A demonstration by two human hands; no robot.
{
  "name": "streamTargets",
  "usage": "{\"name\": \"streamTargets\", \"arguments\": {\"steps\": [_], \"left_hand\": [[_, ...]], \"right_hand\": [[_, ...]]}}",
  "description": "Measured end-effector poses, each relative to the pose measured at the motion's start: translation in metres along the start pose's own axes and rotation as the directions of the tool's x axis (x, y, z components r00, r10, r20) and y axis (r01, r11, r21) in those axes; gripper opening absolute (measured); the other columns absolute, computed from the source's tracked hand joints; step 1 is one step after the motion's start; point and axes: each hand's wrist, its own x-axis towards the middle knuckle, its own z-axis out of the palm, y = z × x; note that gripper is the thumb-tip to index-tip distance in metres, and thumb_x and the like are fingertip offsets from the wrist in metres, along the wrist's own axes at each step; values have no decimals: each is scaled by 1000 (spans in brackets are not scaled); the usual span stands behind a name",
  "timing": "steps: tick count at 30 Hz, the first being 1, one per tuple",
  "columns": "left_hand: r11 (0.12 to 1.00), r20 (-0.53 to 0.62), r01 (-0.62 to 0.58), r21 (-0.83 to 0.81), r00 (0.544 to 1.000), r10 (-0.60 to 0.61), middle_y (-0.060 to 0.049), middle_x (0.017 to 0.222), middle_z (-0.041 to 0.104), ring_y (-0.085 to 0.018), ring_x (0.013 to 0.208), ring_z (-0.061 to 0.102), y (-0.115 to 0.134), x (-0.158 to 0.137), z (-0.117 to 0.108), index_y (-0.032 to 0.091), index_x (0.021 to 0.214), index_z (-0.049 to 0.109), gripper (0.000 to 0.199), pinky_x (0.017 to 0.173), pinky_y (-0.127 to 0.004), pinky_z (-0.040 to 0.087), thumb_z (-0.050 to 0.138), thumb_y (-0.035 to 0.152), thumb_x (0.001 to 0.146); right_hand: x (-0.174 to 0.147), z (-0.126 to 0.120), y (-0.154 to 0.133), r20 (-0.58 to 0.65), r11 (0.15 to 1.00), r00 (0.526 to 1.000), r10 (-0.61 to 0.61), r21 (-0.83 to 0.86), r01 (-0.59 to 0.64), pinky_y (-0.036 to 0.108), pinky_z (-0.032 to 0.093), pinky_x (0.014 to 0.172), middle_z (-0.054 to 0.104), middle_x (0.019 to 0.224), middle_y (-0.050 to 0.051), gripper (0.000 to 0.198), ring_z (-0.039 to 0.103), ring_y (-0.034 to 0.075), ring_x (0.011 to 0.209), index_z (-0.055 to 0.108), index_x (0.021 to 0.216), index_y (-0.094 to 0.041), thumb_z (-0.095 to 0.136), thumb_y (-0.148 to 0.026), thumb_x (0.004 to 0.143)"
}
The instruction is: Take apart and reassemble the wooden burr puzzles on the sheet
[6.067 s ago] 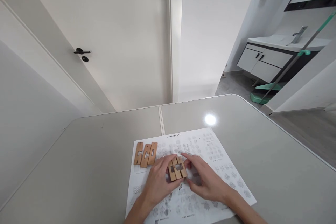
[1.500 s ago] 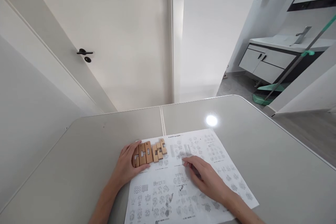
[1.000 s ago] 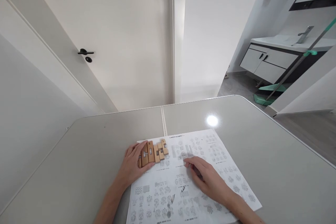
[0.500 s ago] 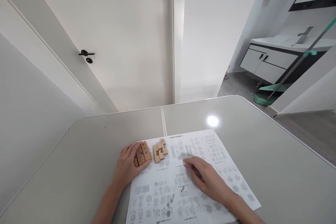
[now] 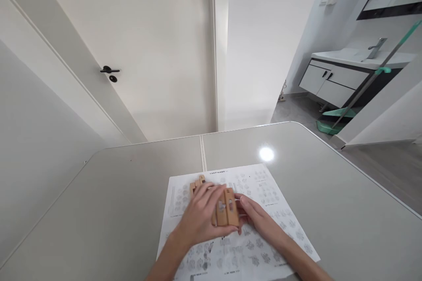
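Note:
My left hand (image 5: 198,215) is closed around a group of notched wooden puzzle pieces (image 5: 227,210), lying side by side with cut-outs in their faces. It holds them over the middle of a printed sheet (image 5: 178,206). At their right edge, my right hand (image 5: 259,217) has its curled fingers against the pieces, with some fingertips hidden behind them. Partly covered by my left hand, more wooden pieces (image 5: 197,183) rest on the upper left of the sheet.
The sheet, covered with small faint diagrams, lies on a grey table (image 5: 132,197) with a seam down its middle. Beyond it are a white door (image 5: 165,52) with a black handle, a sink cabinet (image 5: 332,79) and a green dustpan (image 5: 329,127).
My left hand has lifted its wooden pieces off the left side and carried them right, to my right hand. My right hand's fingers have come up to the pieces.

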Motion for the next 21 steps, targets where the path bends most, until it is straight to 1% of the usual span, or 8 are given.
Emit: {"name": "streamTargets", "arguments": {"steps": [2, 4, 9, 12, 14, 16, 18, 21], "left_hand": [[996, 23, -81, -36, 996, 82, -16, 141, 61, -40, 133, 50, 14, 14, 15, 23, 157, 30, 98, 111, -59, 42, 71, 66, 80], [990, 12, -126, -67, 992, 127, -16, 139, 62, -40, 130, 52, 19, 25, 27, 21, 158, 28, 101, 110, -59, 42, 72, 65, 79], [985, -16, -128, -112, 992, 127, -14, 139, 61, -35, 126, 56, 21, 39, 42, 23, 157, 28, 96, 110, -55, 44, 72, 62, 81], [983, 7, -102, -156, 995, 104, -14, 145, 55, -34, 128, 55, 23, 42, 40, 25, 157, 27, 98, 111, -54, 45, 71, 66, 80], [980, 28, -55, -189, 998, 61, -14, 151, 50, -35, 134, 51, 21, 41, 35, 26, 158, 26, 100, 110, -53, 46, 70, 70, 79], [982, 23, 25, -189, 1000, -21, -14, 154, 46, -35, 139, 46, 14, 38, 29, 27, 157, 29, 85, 111, -52, 45, 60, 67, 89], [986, -14, 119, -119, 993, -121, -11, 152, 49, -31, 141, 43, 0, 32, 25, 29, 150, 42, 51, 115, -53, 40, 40, 50, 104], [977, -70, 199, 69, 978, -194, -9, 144, 57, -34, 142, 42, -25, 20, 24, 26, 136, 56, 39, 116, -59, 36, 50, 45, 102]], "right_hand": [[-3, -3, -5, -49, 998, 998, 38, 45, -36, 42, 56, 92, 69, 120, 9, 60, 67, 27, 109, 59, 136, -25, 50, -68, 95], [-4, -5, -7, -72, 994, 995, 70, 90, -63, 44, 53, 100, 69, 122, 8, 57, 65, 29, 116, 60, 134, -26, 64, -62, 90], [-1, -5, -7, -148, 978, 987, 60, 206, -28, 46, 57, 94, 72, 114, 9, 60, 69, 30, 108, 61, 129, -24, 79, -54, 80], [2, -4, -5, -162, 976, 984, 77, 216, -41, 44, 58, 90, 71, 111, 8, 56, 70, 29, 105, 60, 125, -23, 79, -51, 81], [2, -5, -2, -162, 973, 982, 101, 221, -64, 40, 61, 82, 70, 109, 8, 55, 70, 27, 100, 57, 127, -23, 77, -49, 82], [3, -7, 1, -198, 973, 973, 115, 218, -71, 35, 61, 65, 68, 101, 6, 57, 71, 26, 88, 54, 128, -24, 76, -49, 82], [4, -8, 4, -247, 982, 964, 101, 181, -56, 31, 57, 53, 66, 95, 5, 58, 69, 25, 79, 53, 128, -24, 76, -51, 82], [5, -8, 8, -307, 998, 951, 39, 57, -23, 32, 57, 50, 62, 91, 3, 57, 65, 22, 71, 51, 128, -26, 71, -54, 83]]}}
